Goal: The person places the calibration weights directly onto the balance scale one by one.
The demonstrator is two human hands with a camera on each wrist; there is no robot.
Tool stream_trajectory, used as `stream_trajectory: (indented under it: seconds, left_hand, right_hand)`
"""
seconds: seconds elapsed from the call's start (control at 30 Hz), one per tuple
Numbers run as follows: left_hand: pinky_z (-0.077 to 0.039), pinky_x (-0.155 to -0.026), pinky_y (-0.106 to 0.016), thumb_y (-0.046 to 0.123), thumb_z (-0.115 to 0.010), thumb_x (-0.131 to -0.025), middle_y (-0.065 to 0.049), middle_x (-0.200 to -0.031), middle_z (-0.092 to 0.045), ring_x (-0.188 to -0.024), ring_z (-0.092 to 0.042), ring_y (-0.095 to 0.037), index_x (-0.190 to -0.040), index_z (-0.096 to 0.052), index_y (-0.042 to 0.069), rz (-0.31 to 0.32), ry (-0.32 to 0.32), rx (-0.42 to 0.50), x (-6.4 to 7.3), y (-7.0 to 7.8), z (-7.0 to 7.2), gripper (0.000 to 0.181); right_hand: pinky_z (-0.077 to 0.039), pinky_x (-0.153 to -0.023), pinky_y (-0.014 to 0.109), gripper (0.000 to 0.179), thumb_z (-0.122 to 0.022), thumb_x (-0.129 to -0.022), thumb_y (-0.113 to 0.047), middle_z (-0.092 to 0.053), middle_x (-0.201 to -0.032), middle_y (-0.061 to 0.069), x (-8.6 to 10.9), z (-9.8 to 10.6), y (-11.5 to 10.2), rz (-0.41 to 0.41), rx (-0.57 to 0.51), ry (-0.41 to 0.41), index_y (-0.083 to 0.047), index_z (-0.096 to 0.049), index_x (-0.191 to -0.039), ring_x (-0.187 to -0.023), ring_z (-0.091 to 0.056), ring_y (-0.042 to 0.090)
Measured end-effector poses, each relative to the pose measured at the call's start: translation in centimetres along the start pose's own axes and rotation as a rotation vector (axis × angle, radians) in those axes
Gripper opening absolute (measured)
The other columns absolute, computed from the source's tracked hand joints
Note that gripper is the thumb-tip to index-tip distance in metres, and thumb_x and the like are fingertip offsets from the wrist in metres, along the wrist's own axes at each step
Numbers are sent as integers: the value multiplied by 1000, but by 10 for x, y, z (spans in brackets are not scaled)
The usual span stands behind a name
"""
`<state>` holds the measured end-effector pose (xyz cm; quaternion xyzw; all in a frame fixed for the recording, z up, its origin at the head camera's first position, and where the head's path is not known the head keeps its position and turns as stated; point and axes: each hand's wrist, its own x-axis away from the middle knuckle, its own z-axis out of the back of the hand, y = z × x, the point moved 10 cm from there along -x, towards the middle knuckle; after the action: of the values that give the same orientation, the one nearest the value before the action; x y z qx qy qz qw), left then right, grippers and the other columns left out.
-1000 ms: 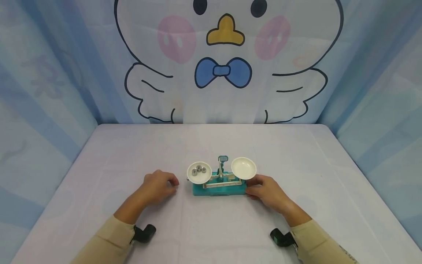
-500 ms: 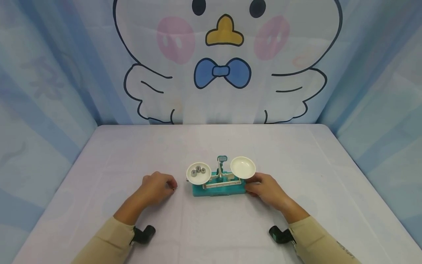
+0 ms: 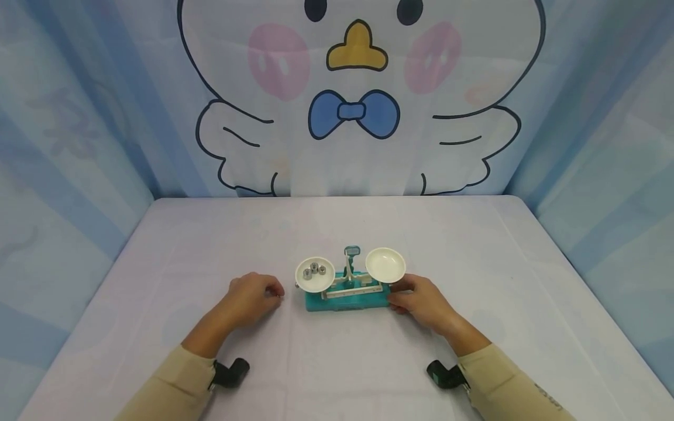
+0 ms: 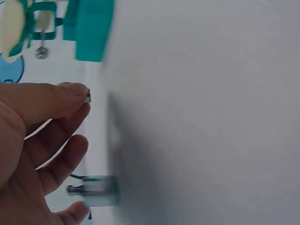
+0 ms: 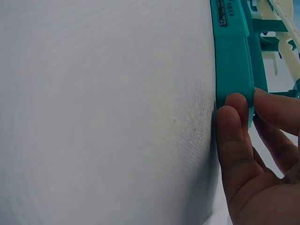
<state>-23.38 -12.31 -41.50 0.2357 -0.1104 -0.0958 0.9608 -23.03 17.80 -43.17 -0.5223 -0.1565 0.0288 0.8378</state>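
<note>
A toy balance scale with a teal base stands mid-table. Its left white pan carries several small metal weights, while the right pan is bare and sits higher. Left of the scale, my left hand pinches a tiny shiny metal piece between thumb and forefinger; most of it is hidden by the fingertips. My right hand grips the right end of the teal base, thumb on its upper face and fingers against the side.
Beyond the left fingers in the left wrist view stands a blurred grey cylinder with a narrow knob. A pale cloth covers the table. Curtains with a cartoon bird hang at the back and sides.
</note>
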Motion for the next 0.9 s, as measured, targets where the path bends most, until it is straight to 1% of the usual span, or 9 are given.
stream_trajectory:
  seconds: [0.1, 0.2, 0.33, 0.43, 0.63, 0.8, 0.9]
  left_hand:
    - [-46, -91, -51, 11, -72, -90, 2, -98, -69, -100, -61, -25, -100, -74, 14, -1, 9, 58, 3, 2, 12, 10]
    - [-49, -91, -49, 11, -70, -93, -1, -101, -69, -104, -60, -28, -105, -72, 11, -21, 38, 104, 6, 10, 30, 12]
    - [-48, -92, -50, 13, -69, -94, -5, -104, -68, -107, -58, -32, -107, -71, 8, -67, 92, 113, 11, 27, 52, 14]
    - [-48, -92, -50, 14, -69, -95, -5, -106, -68, -108, -57, -31, -108, -72, 9, -89, 113, 104, 13, 40, 59, 15]
    - [-49, -95, -49, 12, -70, -93, -3, -106, -68, -111, -57, -28, -106, -74, 13, -151, 130, 75, 12, 63, 60, 13]
    - [-49, -95, -47, 9, -71, -91, -2, -106, -67, -110, -57, -25, -102, -75, 14, -203, 117, 68, 6, 81, 53, 13]
    - [-47, -96, -47, 8, -72, -91, 0, -105, -68, -110, -56, -23, -101, -75, 15, -227, 107, 66, 2, 89, 48, 13]
  right_hand:
    - [-58, -76, 35, 39, -68, -91, -5, -65, -115, 17, 0, -1, 0, 1, 2, -1, 10, -58, -126, -86, -67, 21]
    - [-58, -76, 34, 40, -68, -91, -5, -64, -115, 17, 0, -1, 0, 3, 6, -3, 10, -58, -126, -87, -67, 20]
    - [-58, -76, 33, 40, -67, -91, -5, -64, -116, 18, -1, 0, 1, -1, 0, -4, 10, -58, -127, -87, -67, 20]
    - [-58, -76, 33, 40, -68, -91, -5, -65, -116, 18, -1, 0, 1, -1, -3, -3, 9, -58, -127, -87, -67, 20]
    - [-58, -76, 36, 41, -68, -91, -5, -65, -116, 18, -1, -1, 1, 0, 5, -1, 11, -58, -127, -87, -67, 21]
    - [-58, -76, 35, 40, -68, -90, -5, -65, -115, 18, -1, 0, 2, -4, 5, 4, 10, -58, -126, -86, -67, 21]
    - [-58, -76, 35, 41, -68, -90, -5, -65, -116, 18, -1, 0, 1, 0, 4, 4, 10, -58, -127, -86, -67, 21]
